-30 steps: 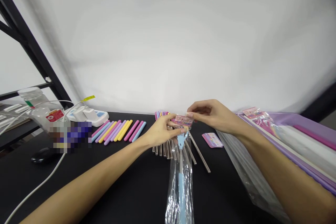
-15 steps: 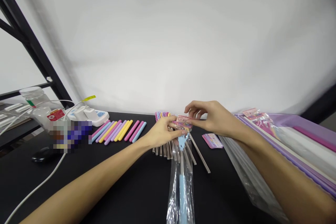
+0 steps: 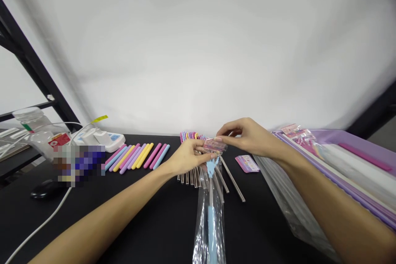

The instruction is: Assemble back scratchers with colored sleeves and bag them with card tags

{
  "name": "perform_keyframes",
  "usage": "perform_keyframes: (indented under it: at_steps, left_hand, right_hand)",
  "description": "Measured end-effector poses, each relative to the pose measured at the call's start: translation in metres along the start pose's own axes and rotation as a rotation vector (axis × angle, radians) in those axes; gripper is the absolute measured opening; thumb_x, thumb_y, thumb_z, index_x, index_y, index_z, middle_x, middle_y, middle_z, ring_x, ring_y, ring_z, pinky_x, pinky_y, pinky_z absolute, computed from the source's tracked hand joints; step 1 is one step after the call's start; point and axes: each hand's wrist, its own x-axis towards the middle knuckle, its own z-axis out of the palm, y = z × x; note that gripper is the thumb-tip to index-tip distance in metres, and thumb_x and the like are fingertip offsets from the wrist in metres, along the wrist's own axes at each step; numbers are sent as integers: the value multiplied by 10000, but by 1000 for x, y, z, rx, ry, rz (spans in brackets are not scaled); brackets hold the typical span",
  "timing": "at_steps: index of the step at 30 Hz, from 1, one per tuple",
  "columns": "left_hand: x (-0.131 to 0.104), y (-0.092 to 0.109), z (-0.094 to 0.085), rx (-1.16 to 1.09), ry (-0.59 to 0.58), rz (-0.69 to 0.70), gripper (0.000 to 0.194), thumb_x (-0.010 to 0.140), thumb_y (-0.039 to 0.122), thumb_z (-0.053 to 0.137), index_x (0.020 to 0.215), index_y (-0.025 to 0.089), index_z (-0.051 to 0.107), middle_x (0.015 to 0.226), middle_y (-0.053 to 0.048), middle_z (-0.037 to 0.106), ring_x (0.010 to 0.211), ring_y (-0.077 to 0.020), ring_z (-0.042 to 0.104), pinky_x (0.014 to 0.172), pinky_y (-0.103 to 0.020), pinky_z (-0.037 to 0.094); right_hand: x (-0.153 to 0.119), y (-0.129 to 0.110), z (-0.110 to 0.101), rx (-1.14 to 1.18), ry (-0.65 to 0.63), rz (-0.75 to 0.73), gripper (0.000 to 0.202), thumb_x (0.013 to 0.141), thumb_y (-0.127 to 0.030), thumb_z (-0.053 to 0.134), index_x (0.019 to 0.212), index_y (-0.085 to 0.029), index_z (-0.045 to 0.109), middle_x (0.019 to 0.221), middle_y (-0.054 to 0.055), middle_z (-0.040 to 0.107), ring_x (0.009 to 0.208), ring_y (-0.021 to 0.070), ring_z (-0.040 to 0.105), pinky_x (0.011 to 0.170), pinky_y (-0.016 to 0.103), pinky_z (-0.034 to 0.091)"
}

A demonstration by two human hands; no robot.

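Observation:
A light blue back scratcher (image 3: 211, 166) with a hand-shaped head, metal rod and blue handle lies inside a long clear plastic bag (image 3: 201, 231). A pink printed card (image 3: 214, 146) shows through the film above its head. My left hand (image 3: 190, 156) is closed on the bag's upper left side, thumb across the front just below the card. At the upper right corner of the bag, by the card, my right hand (image 3: 239, 134) pinches the film between thumb and fingers. Behind and beneath the bag lie several metal rods (image 3: 233, 179) with colourful heads at their far ends.
Several pink, blue, yellow and purple handles (image 3: 142, 156) lie in a row on the black table (image 3: 161, 222). A small stack of cards (image 3: 247, 163) lies right of the rods. A purple bin (image 3: 334, 135) with bagged items stands right. A power strip (image 3: 113, 141), cable and jar are left.
The card now sits under the clear film, and the right-hand fingers have closed at the bag's top corner. The view has shifted slightly.

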Motion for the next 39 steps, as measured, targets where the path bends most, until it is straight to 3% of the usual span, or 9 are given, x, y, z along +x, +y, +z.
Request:
perform_keyframes:
  at_steps: [5,11,15,24,30,32,35,39]
  left_hand:
    - [-1,4,1,-4,2,-21,283,819,290,719,1046,121,726,811,-50,708,569,-90,611,555,-217,553]
    - [-1,3,2,4,-7,-33,315,821,314,717,1077,130,723,861,-65,720,576,-94,608,570,-236,559]
    - [-1,2,2,-1,-20,-21,328,821,325,718,1086,133,720,896,-81,728,601,-106,622,583,-251,564]
    - [0,-8,-1,43,-49,7,381,826,405,703,1126,170,701,1029,-114,725,623,-122,650,595,-287,576]
    - [-2,-1,1,9,-2,45,402,816,410,712,1114,140,703,916,-91,719,652,-134,642,596,-282,585]
    - [-1,7,3,-10,14,72,419,821,403,708,1144,138,687,905,-89,713,696,-146,646,611,-288,596]
    - [7,18,5,-17,94,136,436,837,375,692,1213,160,646,1045,-106,707,804,-172,666,629,-283,608]
    - [28,27,10,-15,389,168,423,839,340,687,1208,145,624,1078,-117,704,741,-163,690,646,-284,612]
  right_hand:
    - [0,0,0,13,-16,-7,220,858,-361,598,868,-185,731,859,39,742,762,168,653,703,294,492]
    - [-2,1,-3,9,-60,3,271,875,-399,571,869,-192,746,815,36,739,719,173,630,638,300,466]
    - [-2,2,-3,12,-94,2,277,863,-419,595,910,-196,754,875,41,755,768,186,664,692,307,497]
    - [1,6,2,-53,-36,56,111,755,-286,683,786,-185,719,784,29,738,708,171,659,680,290,502]
    - [0,7,-2,-1,-97,59,227,766,-398,706,843,-185,705,805,42,737,744,189,663,673,296,493]
    - [-3,6,-8,33,-131,119,274,790,-452,685,830,-180,680,783,55,731,730,192,664,653,299,495]
    - [-11,2,-17,167,-187,309,366,813,-548,644,802,-184,609,787,79,727,701,189,665,637,309,515]
    - [-30,-5,-23,324,-257,375,418,714,-529,757,767,-214,487,735,23,683,637,151,597,605,293,493]
